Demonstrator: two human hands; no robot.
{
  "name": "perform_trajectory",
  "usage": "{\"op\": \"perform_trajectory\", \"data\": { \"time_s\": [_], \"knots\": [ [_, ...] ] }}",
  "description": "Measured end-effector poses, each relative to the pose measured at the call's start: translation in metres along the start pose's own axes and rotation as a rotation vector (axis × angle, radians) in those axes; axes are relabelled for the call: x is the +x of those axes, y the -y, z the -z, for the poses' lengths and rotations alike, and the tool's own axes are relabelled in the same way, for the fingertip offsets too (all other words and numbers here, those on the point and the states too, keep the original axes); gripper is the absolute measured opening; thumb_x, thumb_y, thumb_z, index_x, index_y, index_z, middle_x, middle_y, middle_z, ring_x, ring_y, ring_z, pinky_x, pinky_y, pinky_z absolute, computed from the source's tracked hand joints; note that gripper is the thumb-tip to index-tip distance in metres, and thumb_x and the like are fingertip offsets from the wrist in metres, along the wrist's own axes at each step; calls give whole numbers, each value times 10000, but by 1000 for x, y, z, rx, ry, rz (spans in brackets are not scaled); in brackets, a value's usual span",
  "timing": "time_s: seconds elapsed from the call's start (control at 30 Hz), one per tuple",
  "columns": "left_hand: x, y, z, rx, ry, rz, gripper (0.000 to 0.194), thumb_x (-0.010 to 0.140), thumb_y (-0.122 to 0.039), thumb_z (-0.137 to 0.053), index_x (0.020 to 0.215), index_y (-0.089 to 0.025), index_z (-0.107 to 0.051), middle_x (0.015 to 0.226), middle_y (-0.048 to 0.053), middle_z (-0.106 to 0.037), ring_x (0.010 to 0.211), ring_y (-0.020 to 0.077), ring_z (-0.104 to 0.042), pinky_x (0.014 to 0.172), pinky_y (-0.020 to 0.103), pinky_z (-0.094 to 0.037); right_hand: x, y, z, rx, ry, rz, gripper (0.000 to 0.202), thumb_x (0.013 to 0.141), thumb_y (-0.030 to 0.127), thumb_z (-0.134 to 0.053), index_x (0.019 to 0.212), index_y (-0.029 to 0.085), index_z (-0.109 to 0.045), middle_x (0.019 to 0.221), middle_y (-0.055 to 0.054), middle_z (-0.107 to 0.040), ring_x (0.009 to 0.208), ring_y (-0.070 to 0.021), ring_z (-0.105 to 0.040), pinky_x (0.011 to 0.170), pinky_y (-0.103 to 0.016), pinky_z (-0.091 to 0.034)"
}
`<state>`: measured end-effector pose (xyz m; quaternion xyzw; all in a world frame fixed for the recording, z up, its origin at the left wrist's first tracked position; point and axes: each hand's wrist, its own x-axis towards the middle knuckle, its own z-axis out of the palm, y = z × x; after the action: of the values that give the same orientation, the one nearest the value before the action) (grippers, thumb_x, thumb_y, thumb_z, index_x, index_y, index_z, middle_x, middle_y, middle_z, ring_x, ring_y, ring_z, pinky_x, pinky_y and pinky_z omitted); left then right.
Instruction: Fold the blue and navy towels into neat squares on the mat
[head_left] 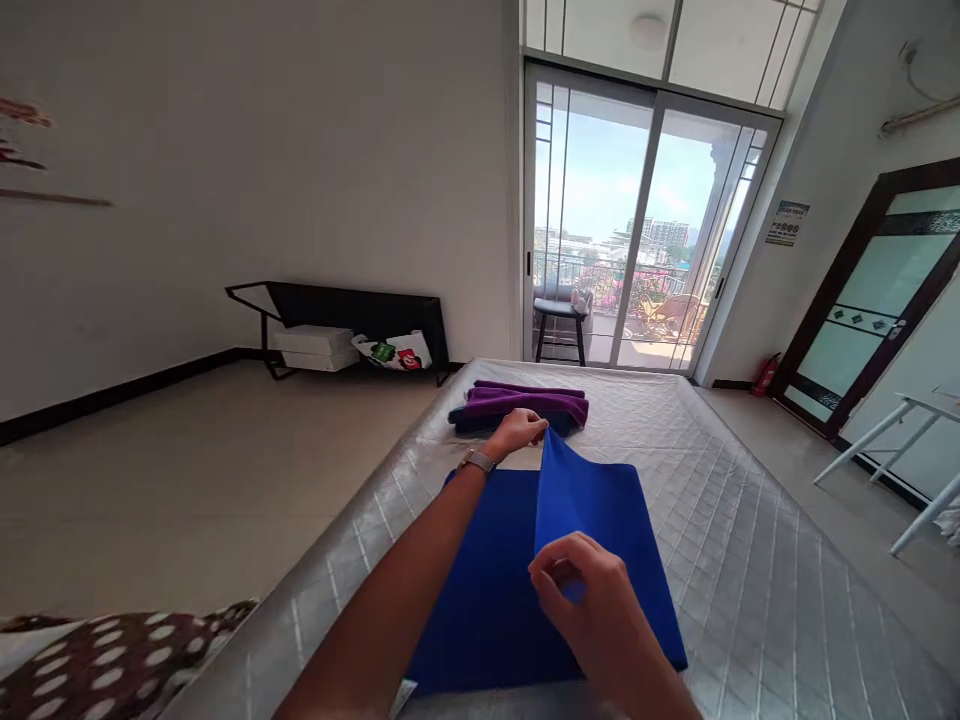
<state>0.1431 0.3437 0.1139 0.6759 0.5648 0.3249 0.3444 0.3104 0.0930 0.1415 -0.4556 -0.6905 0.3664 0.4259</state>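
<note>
A blue cloth (487, 600) lies spread on a silver quilted mattress (757, 540), with one flap lifted and folded toward the right. My left hand (519, 430), a watch on its wrist, pinches the far corner of that raised flap. Closer to me, my right hand (581, 580) has thumb and fingers pressed together on the near end of the flap's edge. Between the two hands the edge is drawn up off the layer below. Just beyond my left hand sits a stack of folded purple and dark cloths (525, 402).
A black metal frame (360, 315) with white boxes (315, 345) and a printed bag (394, 350) stands by the left wall. Polka-dot fabric (112, 665) is at lower left. A white-legged table (900, 430) stands right, and a glass sliding door (592, 220) lies ahead.
</note>
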Motion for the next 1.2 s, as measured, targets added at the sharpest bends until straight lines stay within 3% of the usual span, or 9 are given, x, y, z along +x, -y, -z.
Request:
{"op": "perform_trajectory", "data": {
  "time_s": [0.1,0.17,0.23,0.33,0.5,0.8,0.93,1.2],
  "knots": [
    [-19,39,49,89,-81,50,253,760,-398,-580,632,-188,-635,658,41,-710,676,188,-668,611,258,-487,19,13,-66,-52,65,47,161,861,136,-592,844,234,-718,872,4,-712,718,-111,-666,684,-200,-514],
    [-32,64,71,142,-109,86,230,753,-384,-587,633,-194,-637,648,33,-707,679,194,-674,619,259,-488,26,11,-105,-145,113,53,195,835,83,-606,843,239,-721,851,9,-708,705,-112,-660,676,-203,-492],
    [-43,86,83,187,-126,118,202,749,-354,-591,635,-196,-642,660,29,-712,695,199,-682,635,259,-484,28,2,-137,-238,176,58,206,824,69,-621,851,246,-723,852,10,-707,711,-120,-658,672,-211,-472],
    [-56,114,86,244,-143,157,166,742,-294,-590,621,-196,-647,683,33,-719,746,208,-689,670,259,-470,25,-15,-167,-311,259,59,207,827,70,-625,869,248,-722,871,5,-706,735,-131,-667,667,-217,-453],
    [-65,137,77,302,-159,190,115,751,-254,-608,678,-199,-677,747,35,-739,807,206,-684,679,246,-449,17,-37,-187,-413,327,55,249,807,31,-610,883,240,-723,893,-1,-711,789,-147,-689,686,-218,-457],
    [-72,143,71,372,-228,164,149,809,-254,-625,867,-168,-732,953,114,-758,938,246,-689,791,280,-473,2,-63,-213,-692,311,289,161,777,79,-699,865,214,-701,869,-39,-710,823,-210,-675,716,-284,-522],
    [-75,144,70,373,-240,159,178,814,-306,-667,880,-158,-741,999,122,-756,983,255,-680,831,286,-478,0,-74,-220,-741,218,415,124,761,139,-749,808,218,-665,819,-26,-681,759,-196,-644,657,-287,-510],
    [-75,141,63,337,-282,194,146,840,-220,-621,896,-167,-745,962,98,-774,946,241,-698,798,285,-489,-3,-83,-228,-811,-73,689,212,714,93,-760,731,221,-591,666,3,-599,584,-171,-557,498,-282,-437]
  ]
}}
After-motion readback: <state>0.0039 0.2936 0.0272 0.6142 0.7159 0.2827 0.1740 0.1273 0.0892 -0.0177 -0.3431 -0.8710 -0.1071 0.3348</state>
